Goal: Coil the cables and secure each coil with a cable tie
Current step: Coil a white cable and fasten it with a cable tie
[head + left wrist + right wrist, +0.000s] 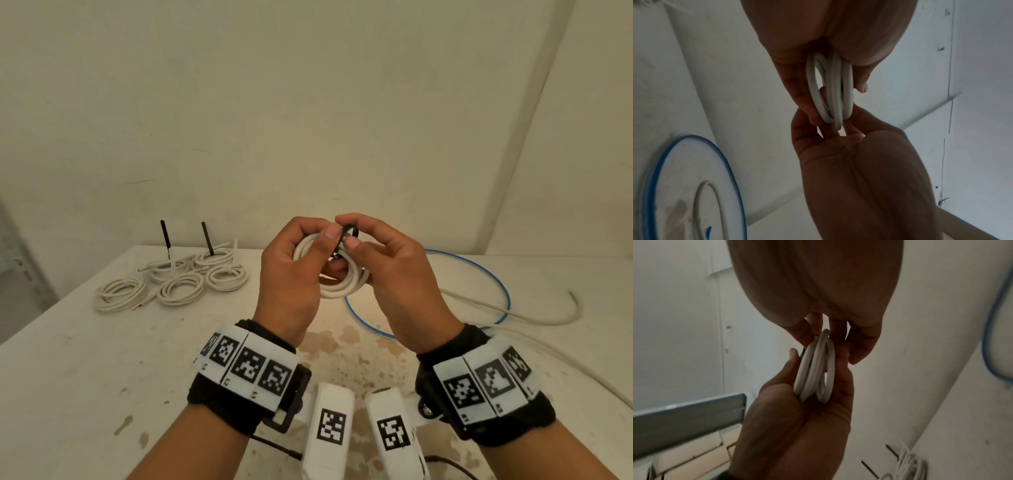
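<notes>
Two hands (342, 270) gripping one white coil (337, 286) and one black tie (349, 234); five coils (174, 281) behind.

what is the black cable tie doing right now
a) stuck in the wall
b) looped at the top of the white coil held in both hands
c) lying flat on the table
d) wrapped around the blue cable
b: in the head view the black cable tie curves over the top of the white coil, pinched between the left hand and right hand above the table.
</notes>
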